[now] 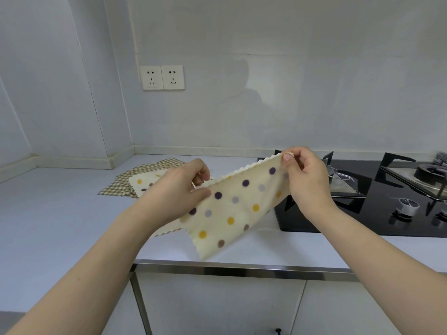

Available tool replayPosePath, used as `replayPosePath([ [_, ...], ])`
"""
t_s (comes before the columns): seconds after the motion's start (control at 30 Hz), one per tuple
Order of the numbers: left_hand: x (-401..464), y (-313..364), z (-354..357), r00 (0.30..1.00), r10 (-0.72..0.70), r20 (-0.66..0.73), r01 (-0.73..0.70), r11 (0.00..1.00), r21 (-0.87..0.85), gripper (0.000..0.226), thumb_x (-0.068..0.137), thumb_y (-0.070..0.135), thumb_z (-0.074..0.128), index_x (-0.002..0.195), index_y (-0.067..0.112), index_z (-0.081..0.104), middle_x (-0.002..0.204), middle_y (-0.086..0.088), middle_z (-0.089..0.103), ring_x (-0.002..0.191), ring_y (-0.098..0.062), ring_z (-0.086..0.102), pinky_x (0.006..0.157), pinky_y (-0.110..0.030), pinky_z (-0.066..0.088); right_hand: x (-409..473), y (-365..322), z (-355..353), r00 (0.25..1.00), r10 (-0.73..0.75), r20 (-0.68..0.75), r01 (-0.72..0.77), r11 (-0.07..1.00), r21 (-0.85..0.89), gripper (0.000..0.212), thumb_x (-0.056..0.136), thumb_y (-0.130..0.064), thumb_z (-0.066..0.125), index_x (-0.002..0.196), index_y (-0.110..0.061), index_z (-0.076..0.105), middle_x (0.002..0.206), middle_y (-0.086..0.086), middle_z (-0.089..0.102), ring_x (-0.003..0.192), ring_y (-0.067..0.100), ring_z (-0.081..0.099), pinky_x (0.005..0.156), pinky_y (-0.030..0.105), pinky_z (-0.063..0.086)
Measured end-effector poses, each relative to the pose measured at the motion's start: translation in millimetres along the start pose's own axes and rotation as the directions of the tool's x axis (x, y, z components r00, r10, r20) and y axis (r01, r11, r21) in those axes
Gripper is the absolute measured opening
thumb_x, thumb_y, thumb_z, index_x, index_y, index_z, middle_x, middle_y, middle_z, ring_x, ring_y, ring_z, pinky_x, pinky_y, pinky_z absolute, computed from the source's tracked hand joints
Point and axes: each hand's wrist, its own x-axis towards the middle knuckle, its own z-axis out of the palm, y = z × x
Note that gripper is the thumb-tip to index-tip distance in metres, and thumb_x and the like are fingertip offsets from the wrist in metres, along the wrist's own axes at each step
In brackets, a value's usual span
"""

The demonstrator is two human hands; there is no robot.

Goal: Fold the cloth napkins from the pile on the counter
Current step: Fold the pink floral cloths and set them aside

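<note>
A cream napkin with purple, grey and yellow dots hangs in the air above the counter's front. My left hand pinches its zigzag top edge at the left. My right hand pinches the upper right corner, held higher. The cloth sags between them and its lower corner hangs near the counter edge. Behind my left hand lies the pile: a brown checked napkin with a dotted cream one on top. Another zigzag cloth edge shows under my left wrist.
The white counter runs left into a wall corner. A black glass gas hob with pan supports and knobs sits at the right. Two wall sockets are above the pile. A metal strip edges the counter front above the cabinet doors.
</note>
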Motion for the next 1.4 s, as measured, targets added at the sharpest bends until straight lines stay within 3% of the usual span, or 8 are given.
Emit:
replayPosePath([
  [0.23,5.6,-1.9,-5.9,0.958,0.077,-0.276,-0.05,0.993,0.104,0.015,0.101,0.023,0.041,0.1,0.023,0.056,0.08,0.011,0.058,0.075,-0.013,0.054,0.064,-0.033,0.043,8.2,-13.7,-1.7,0.991,-0.018,0.129,0.023,0.999,-0.042,0.019,0.097,-0.016,0.052,0.084,-0.025,0.062,0.079,-0.013,0.064,0.073,0.004,0.055,0.069,0.022,0.042],
  [0.33,4.7,1.0,-3.1,0.99,0.064,-0.122,-0.058,0.997,0.055,0.018,0.103,0.022,0.036,0.101,0.023,0.053,0.082,0.012,0.053,0.077,-0.006,0.049,0.061,-0.02,0.034,13.2,-14.5,-3.0,0.99,0.097,0.099,-0.097,0.995,-0.002,0.021,0.099,-0.019,0.05,0.08,-0.024,0.058,0.075,-0.009,0.058,0.069,0.006,0.05,0.064,0.025,0.038],
  [0.5,5.8,-3.7,-1.5,0.995,-0.091,-0.045,0.084,0.987,-0.136,0.022,0.102,0.026,0.039,0.088,0.025,0.056,0.079,0.0,0.059,0.073,-0.017,0.052,0.066,-0.032,0.04,20.5,-12.2,-3.6,0.968,0.177,0.18,-0.158,0.981,-0.113,0.019,0.099,-0.021,0.048,0.082,-0.023,0.057,0.083,-0.005,0.059,0.079,0.015,0.051,0.071,0.029,0.039],
  [0.63,6.9,-14.0,7.0,0.974,-0.164,0.153,0.204,0.934,-0.295,0.037,0.099,0.042,0.046,0.084,0.009,0.054,0.072,0.001,0.051,0.064,-0.014,0.048,0.062,-0.032,0.035,26.0,-15.1,-1.4,0.963,0.063,0.262,0.042,0.926,-0.376,0.015,0.1,-0.021,0.043,0.099,-0.019,0.057,0.094,-0.002,0.059,0.088,0.018,0.051,0.074,0.028,0.034],
  [1.0,6.3,-77.6,59.3,0.987,-0.123,0.103,0.069,0.905,0.419,0.04,0.099,0.051,0.038,0.075,0.02,0.047,0.068,0.006,0.051,0.06,-0.006,0.041,0.054,-0.029,0.03,7.2,52.2,60.4,0.73,0.257,0.634,0.491,0.448,-0.747,0.019,0.094,-0.01,0.04,0.102,-0.02,0.027,0.088,0.004,0.047,0.074,0.029,0.05,0.063,0.036,0.037],
  [1.1,9.6,-79.7,61.8,0.994,-0.082,0.074,0.037,0.88,0.473,0.042,0.099,0.053,0.037,0.075,0.02,0.045,0.068,0.006,0.05,0.058,-0.006,0.038,0.056,-0.031,0.031,19.1,65.3,75.1,0.734,0.228,0.639,0.485,0.483,-0.729,0.022,0.091,-0.005,0.04,0.099,-0.02,0.027,0.086,0.003,0.047,0.069,0.027,0.049,0.059,0.035,0.036],
  [1.23,13.1,-80.9,64.4,0.99,-0.104,0.093,0.043,0.862,0.506,0.044,0.097,0.056,0.041,0.068,0.022,0.038,0.065,0.007,0.046,0.059,-0.009,0.038,0.055,-0.03,0.028,39.0,78.1,85.9,0.781,0.207,0.589,0.263,0.747,-0.61,0.009,0.101,-0.019,0.031,0.101,-0.024,0.038,0.077,0.007,0.054,0.067,0.026,0.052,0.06,0.04,0.043],
  [1.4,15.8,-74.7,72.6,0.992,0.125,0.005,-0.115,0.902,0.416,0.016,0.092,0.021,0.054,0.107,0.022,0.05,0.098,0.008,0.047,0.09,-0.016,0.042,0.078,-0.031,0.035,45.3,87.3,94.9,0.704,0.214,0.677,0.412,0.653,-0.635,0.009,0.101,-0.022,0.029,0.101,-0.027,0.037,0.076,0.004,0.054,0.07,0.031,0.056,0.06,0.039,0.043],
])
